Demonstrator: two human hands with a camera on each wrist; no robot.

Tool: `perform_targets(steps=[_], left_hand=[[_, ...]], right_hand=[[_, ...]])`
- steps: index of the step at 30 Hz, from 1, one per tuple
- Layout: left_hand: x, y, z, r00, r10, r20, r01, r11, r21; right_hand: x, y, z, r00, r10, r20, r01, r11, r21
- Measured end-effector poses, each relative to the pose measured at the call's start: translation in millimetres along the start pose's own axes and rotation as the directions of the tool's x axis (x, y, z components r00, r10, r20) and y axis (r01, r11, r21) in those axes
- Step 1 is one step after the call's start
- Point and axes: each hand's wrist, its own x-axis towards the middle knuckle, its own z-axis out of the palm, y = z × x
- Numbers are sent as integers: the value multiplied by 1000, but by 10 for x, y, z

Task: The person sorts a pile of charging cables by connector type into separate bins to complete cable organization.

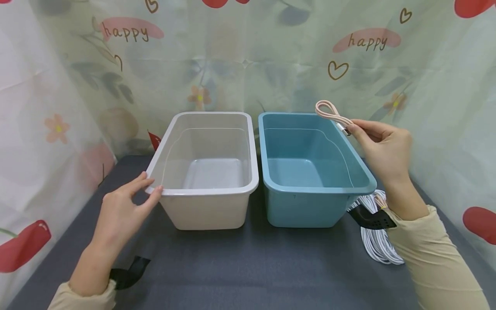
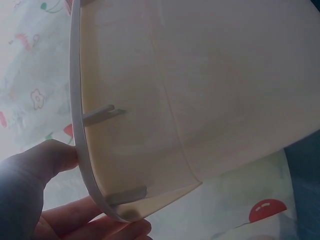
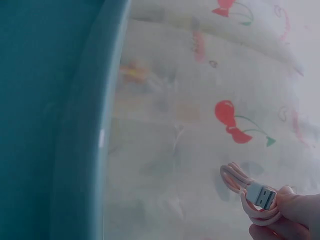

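My right hand [image 1: 387,148] pinches a folded pink USB cable [image 1: 329,111] above the right rim of the blue bin [image 1: 310,209]. In the right wrist view the cable's metal USB plug [image 3: 265,197] shows beside the thumb. At the near left corner of the beige bin [image 1: 209,211], my left hand [image 1: 124,209] holds the rim between thumb and fingers; the left wrist view shows the thumb on one side of the rim [image 2: 76,100] and fingertips under the corner. Both bins stand upright side by side, and no contents show inside either.
Bundled white cables [image 1: 381,245] lie on the dark tabletop [image 1: 252,271] right of the blue bin, partly hidden by my right forearm. A patterned curtain [image 1: 244,56] closes off the back and both sides. Black straps [image 1: 129,273] hang at the wrists.
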Motion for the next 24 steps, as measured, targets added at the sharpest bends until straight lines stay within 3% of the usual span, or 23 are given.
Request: perform_targets(steps=[10,24], left_hand=[[-1,-10,-13,999,-22,27,22,1000,-9],[0,-13,-13,1000,-8,16,8,1000,1]], right_hand=[[89,-88,246,994,-90,68,85,994,74],[189,-315,664,975,-106,197,110,994,-7]])
